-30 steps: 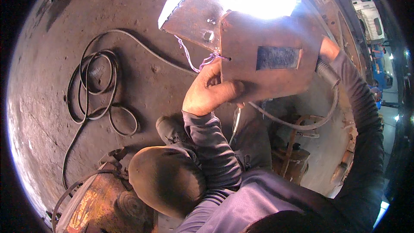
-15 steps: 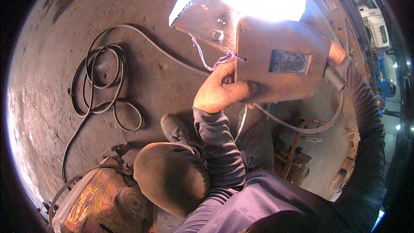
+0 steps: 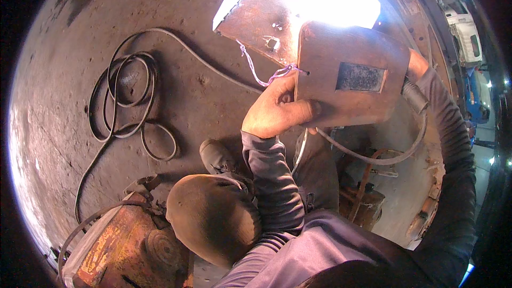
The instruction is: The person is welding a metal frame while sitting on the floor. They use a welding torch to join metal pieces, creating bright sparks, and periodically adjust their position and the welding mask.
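A brown hand-held welding shield (image 3: 352, 109) with a dark rectangular window is gripped at its left edge by my left hand (image 3: 273, 111), the thumb lying across its near face. Purple-and-white string (image 3: 261, 81) is tied through a hole in that edge. My right hand (image 3: 418, 65) is mostly behind the shield, fingers hidden; the ribbed handle of an electrode holder (image 3: 414, 95) sticks out below it, with a cable running off. Beyond the shield a welding arc glares white over a rusty metal piece (image 3: 261, 16) with holes, hiding the spot itself.
A black cable (image 3: 154, 82) lies in loops on the stained floor at left. A worn orange-yellow machine (image 3: 128, 248) stands at lower left beside my bent knee (image 3: 210, 218). Rusty metal parts (image 3: 368, 200) lie right of my legs. White panels (image 3: 464, 37) stand far right.
The shield and my left hand appear slightly farther right, along with the metal piece and the floor cable, so the view has shifted a little. The arc still burns; both grips look the same.
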The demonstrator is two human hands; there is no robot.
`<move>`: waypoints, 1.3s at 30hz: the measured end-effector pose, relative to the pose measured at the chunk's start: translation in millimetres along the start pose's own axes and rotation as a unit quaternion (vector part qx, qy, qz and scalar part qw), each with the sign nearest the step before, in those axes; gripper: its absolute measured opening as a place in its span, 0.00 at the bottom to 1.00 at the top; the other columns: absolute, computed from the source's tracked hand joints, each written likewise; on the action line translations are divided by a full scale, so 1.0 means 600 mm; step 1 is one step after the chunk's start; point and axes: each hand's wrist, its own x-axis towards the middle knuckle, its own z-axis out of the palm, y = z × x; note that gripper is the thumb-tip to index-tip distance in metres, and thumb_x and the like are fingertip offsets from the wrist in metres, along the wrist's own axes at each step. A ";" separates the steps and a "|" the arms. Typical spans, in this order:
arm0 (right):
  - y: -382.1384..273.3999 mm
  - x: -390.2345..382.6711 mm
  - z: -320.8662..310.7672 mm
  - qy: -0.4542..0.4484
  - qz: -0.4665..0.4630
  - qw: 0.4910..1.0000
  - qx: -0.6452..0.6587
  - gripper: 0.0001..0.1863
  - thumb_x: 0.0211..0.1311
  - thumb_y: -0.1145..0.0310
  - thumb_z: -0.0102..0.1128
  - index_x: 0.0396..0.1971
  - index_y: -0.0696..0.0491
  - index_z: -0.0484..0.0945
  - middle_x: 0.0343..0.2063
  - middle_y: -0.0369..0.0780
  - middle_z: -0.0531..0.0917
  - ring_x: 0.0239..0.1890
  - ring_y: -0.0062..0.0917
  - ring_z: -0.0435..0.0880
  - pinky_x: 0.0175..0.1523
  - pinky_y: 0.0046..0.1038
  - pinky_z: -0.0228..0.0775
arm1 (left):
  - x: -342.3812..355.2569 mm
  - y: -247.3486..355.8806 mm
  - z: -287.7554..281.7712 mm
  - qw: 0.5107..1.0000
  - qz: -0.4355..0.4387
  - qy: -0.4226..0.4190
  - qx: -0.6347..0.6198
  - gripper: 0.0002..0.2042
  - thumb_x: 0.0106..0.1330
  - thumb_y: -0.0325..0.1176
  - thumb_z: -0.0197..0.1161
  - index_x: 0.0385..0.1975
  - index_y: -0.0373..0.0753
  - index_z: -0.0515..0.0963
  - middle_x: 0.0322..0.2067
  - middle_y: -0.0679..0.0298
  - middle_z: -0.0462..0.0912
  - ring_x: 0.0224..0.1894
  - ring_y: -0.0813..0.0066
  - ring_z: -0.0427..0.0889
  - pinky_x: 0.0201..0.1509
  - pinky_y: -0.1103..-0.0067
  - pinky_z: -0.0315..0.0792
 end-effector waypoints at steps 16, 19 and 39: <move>0.010 0.012 -0.008 -0.004 0.011 1.000 0.007 0.28 0.66 0.63 0.59 0.63 0.59 0.70 0.52 0.44 0.79 0.49 0.29 0.76 0.53 0.32 0.68 | -0.008 0.025 0.012 1.000 -0.005 -0.002 -0.026 0.16 0.61 0.21 0.64 0.50 0.30 0.77 0.37 0.62 0.83 0.33 0.76 0.83 0.35 0.79 0.78; 0.010 0.015 -0.007 -0.001 0.007 1.000 0.008 0.28 0.66 0.63 0.59 0.63 0.59 0.70 0.52 0.44 0.79 0.49 0.29 0.76 0.53 0.32 0.68 | -0.014 0.024 0.019 0.999 -0.022 0.018 -0.017 0.16 0.60 0.21 0.64 0.50 0.30 0.77 0.36 0.62 0.83 0.33 0.75 0.83 0.34 0.79 0.78; 0.041 -0.364 0.229 0.340 -0.002 0.830 0.441 0.38 0.64 0.66 0.60 0.72 0.61 0.60 0.55 0.44 0.79 0.55 0.26 0.77 0.62 0.28 0.68 | -0.065 0.041 0.166 0.921 0.332 0.205 -0.019 0.22 0.57 0.22 0.57 0.54 0.30 0.71 0.42 0.52 0.82 0.36 0.51 0.84 0.31 0.53 0.81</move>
